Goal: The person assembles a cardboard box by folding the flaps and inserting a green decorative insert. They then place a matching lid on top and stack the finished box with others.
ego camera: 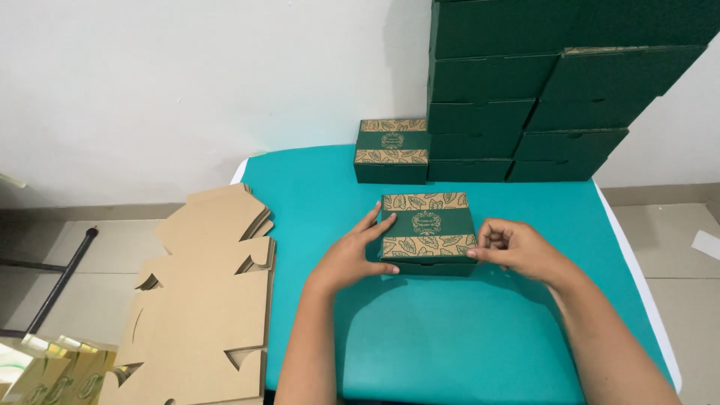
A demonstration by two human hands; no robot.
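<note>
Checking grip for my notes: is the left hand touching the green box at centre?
Touching: in the head view, the left hand lies against the green box at its left side.

Lighting: bright, even and diffuse from above; no glare on the teal table (465, 337). Shadows: soft, under the forearms and against the white wall (187, 90) beside the stacked dark green boxes (525, 97). Image quality: sharp at centre, slight wide-angle bending towards the edges.

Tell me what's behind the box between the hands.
Behind the box sits a matching green box on the teal table, beside stacked green boxes. Their contents are hidden.
</note>
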